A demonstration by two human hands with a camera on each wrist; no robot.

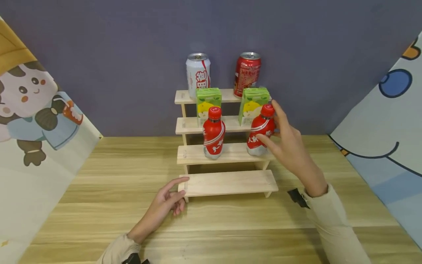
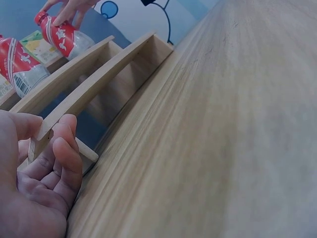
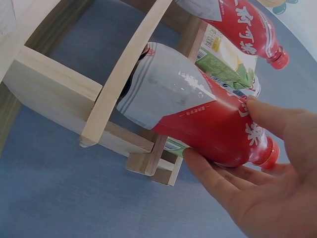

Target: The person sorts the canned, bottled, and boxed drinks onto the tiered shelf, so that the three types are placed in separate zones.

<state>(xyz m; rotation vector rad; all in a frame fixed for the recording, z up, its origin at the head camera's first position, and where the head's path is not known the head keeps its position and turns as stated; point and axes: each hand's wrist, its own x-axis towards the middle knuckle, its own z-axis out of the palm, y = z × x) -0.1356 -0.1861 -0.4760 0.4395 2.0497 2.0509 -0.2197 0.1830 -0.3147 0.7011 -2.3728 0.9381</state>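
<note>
My right hand [image 1: 291, 148] holds the right-hand red bottle [image 1: 260, 126] between thumb and fingers, and the bottle's base is at the third board up from the right. In the right wrist view the thumb [image 3: 270, 114] lies on the red label, with the other fingers on the far side. My left hand [image 1: 165, 200] grips the left end of the lowest board of the stepped wooden rack [image 1: 227, 183]. Its fingers curl at the board's end in the left wrist view. Another red bottle [image 1: 214, 135] stands upright to the left on the same step.
Behind the bottles, two green juice cartons [image 1: 209, 101] [image 1: 252, 104] stand one step higher. A white can [image 1: 198, 73] and a red can [image 1: 248, 73] are on the top step. The rack stands on a wood-grain table [image 1: 132, 165] before a grey-blue wall [image 1: 132, 66].
</note>
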